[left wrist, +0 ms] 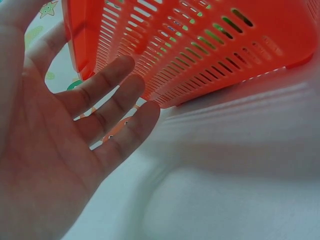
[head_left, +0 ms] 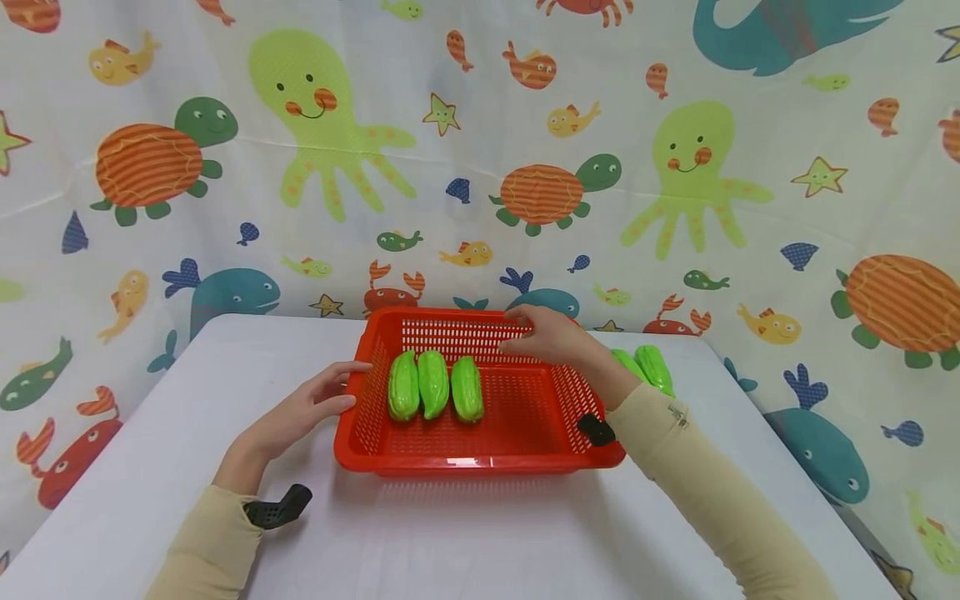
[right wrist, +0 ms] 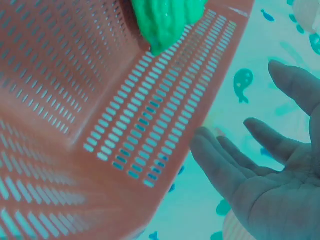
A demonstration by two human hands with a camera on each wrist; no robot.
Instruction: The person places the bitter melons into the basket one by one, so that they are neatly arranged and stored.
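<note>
A red slotted plastic basket stands on the white table. Three ridged green bitter melons lie side by side in its left half; one melon also shows in the right wrist view. My left hand is at the basket's left side, its fingertips right at the rim and its palm bare in the left wrist view. Over the back right part of the basket is my right hand, fingers spread and slightly bent, holding nothing. In the right wrist view its fingertips lie close to the rim.
Two more green bitter melons lie on the table right of the basket, partly hidden behind my right forearm. Behind the table hangs a curtain printed with sea animals. Black wrist cameras sit at both sleeves.
</note>
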